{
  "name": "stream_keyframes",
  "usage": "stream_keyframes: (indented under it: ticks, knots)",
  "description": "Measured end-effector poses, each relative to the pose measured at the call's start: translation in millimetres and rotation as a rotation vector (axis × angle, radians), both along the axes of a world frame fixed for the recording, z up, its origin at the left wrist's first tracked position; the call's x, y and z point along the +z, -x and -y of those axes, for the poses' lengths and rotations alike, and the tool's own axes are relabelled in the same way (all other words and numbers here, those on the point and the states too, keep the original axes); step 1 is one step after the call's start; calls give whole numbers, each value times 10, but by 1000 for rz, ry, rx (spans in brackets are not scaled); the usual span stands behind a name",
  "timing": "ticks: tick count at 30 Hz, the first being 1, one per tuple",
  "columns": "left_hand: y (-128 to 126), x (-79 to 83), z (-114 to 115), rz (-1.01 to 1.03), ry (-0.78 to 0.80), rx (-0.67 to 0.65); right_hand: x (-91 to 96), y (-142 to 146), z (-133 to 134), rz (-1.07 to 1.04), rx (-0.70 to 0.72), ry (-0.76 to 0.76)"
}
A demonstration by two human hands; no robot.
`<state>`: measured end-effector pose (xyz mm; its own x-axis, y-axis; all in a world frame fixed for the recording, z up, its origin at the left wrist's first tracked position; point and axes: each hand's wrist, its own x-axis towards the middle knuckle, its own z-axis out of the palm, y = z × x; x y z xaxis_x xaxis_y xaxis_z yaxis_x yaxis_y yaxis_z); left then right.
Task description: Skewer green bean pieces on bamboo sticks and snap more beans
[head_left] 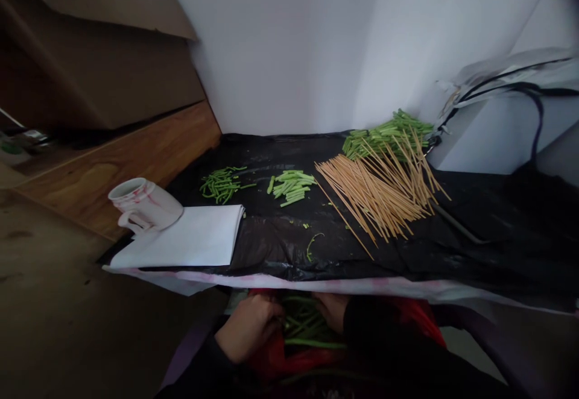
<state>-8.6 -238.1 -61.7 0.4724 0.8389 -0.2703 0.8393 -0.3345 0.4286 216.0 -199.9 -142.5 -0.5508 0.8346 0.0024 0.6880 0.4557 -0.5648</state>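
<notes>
Below the table's front edge, a red plastic bag [312,360] stands open with long, thin green vegetable stalks [307,320] inside; I cannot tell their exact kind. My left hand [251,323] is closed at the bag's left rim, its fingers curled on the red plastic. On the other side, my right hand [333,311] reaches in at the stalks, and its fingers are mostly hidden. On the table lie a small pile of thin dark green pieces [224,185], a pile of thicker light green cut pieces [293,186] and a larger heap of cut pieces [389,134].
Many wooden skewers [375,194] spread over the right half of the black plastic table cover [271,242]. A mug [149,203] rests on a folded white sheet [185,239] at left. Behind it stands a cardboard box [113,55]. Black cables [538,116] hang at right.
</notes>
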Motion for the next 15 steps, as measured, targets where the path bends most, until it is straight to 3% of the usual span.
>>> stream_keyframes:
  ticks: [7, 9, 15]
  knots:
    - [10, 89, -33, -31, -24, -44, 56, -261, 73, 67, -98, -149]
    - [22, 94, -35, -22, -47, -35, 153, -311, 99, 63, -84, -69]
    - [30, 67, -20, -31, -57, -3, 433, -364, 250, 125, 53, 397]
